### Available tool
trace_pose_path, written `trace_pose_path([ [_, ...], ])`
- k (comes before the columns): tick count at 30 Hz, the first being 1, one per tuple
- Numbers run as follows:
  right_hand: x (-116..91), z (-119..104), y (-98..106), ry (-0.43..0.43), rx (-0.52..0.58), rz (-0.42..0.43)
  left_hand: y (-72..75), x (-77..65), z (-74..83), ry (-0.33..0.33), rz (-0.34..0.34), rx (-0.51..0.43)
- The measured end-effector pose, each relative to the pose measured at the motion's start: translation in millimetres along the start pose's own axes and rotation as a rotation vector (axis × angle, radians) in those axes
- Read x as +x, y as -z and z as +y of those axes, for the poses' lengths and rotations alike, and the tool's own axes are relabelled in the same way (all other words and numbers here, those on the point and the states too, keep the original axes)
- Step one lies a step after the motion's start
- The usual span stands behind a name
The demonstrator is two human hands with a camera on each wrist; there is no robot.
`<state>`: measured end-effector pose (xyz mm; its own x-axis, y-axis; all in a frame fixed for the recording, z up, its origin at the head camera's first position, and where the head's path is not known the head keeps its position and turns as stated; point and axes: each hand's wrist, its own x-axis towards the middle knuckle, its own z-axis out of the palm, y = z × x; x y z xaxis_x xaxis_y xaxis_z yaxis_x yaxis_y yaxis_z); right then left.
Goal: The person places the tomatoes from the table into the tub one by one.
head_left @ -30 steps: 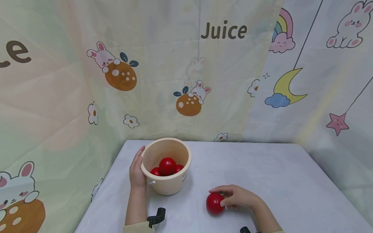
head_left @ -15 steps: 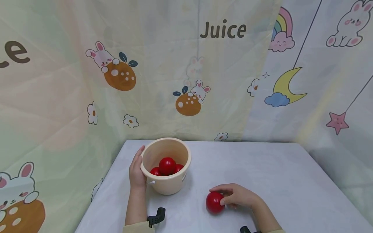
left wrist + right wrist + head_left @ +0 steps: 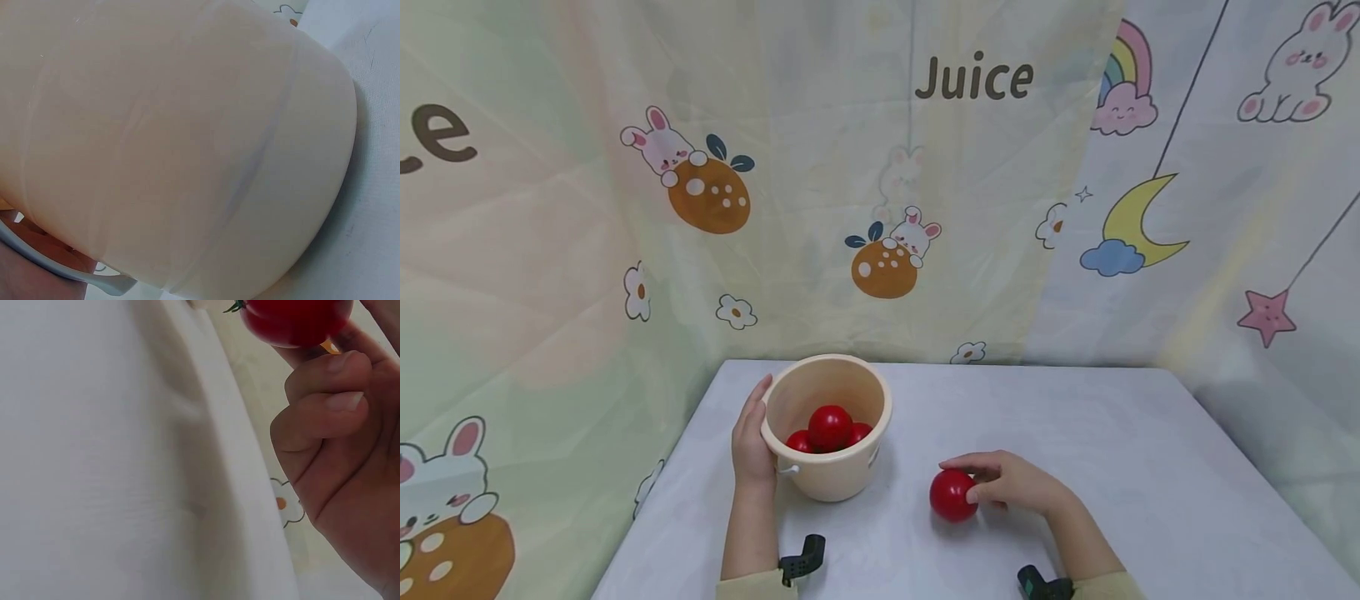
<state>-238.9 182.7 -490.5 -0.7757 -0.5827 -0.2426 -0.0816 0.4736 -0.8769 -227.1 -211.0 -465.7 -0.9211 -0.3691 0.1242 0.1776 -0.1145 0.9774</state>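
A cream bucket (image 3: 842,479) stands at the left of the table, with several red tomatoes (image 3: 830,427) visible inside. My left hand (image 3: 752,442) rests against its left outer side, fingers extended up towards the rim; the thumb is hidden. In the left wrist view, the bucket wall (image 3: 187,125) fills most of the picture, and a grey handle (image 3: 56,265) crosses in front of part of the hand. To the right of the bucket, my right hand (image 3: 1018,483) pinches another red tomato (image 3: 950,497), just above the tabletop. A green stem shows on this tomato (image 3: 297,319) in the right wrist view.
White cloth covers the table (image 3: 1037,417). Behind it and at the sides hang printed curtains (image 3: 805,167) with rabbits, a moon and flowers. A black wrist camera (image 3: 802,560) sits on the left wrist, another camera (image 3: 1043,583) on the right.
My right hand and the tomato it pinches have moved slightly away from me, up in the head view. The left hand and bucket stay in place.
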Motion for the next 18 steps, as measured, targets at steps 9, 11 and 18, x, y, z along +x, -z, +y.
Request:
trace_pose_path([
  [9,9,-33,23,0.070,-0.042,0.030,1.8,-0.4,0.8,0.013,0.005,-0.002],
  [11,12,-40,27,0.085,-0.049,0.034,2.3,-0.6,1.1,0.012,0.007,0.007],
  [18,22,-63,41,0.132,-0.084,0.039,2.2,-0.2,0.8,0.012,-0.002,0.008],
])
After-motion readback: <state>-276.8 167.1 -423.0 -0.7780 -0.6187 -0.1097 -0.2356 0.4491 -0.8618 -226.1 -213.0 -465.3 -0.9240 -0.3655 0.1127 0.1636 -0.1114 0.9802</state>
